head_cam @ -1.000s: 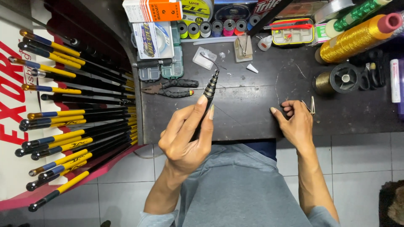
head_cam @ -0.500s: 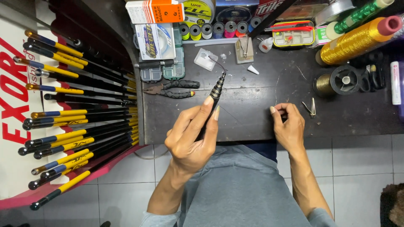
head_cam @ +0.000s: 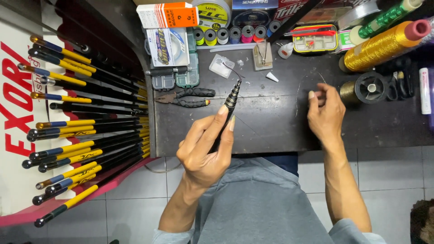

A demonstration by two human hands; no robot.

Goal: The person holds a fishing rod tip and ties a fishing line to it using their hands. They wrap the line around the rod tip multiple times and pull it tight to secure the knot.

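from the head view, a dark worktop (head_cam: 271, 122) stood over pale floor tiles (head_cam: 135, 199), with a rack of black and yellow rods (head_cam: 86, 149) to the left. the left hand (head_cam: 205, 147) was closed in a pinch round a dark rod tip (head_cam: 233, 96), held tilted above the worktop near black pliers (head_cam: 187, 97). the right hand (head_cam: 326, 113) hovered loosely curled, fingertips together; a thin thread seemed to run from it, too fine to be sure. gold thread spools (head_cam: 382, 45) and small boxes (head_cam: 169, 45) lay at the back, cut off by the frame.
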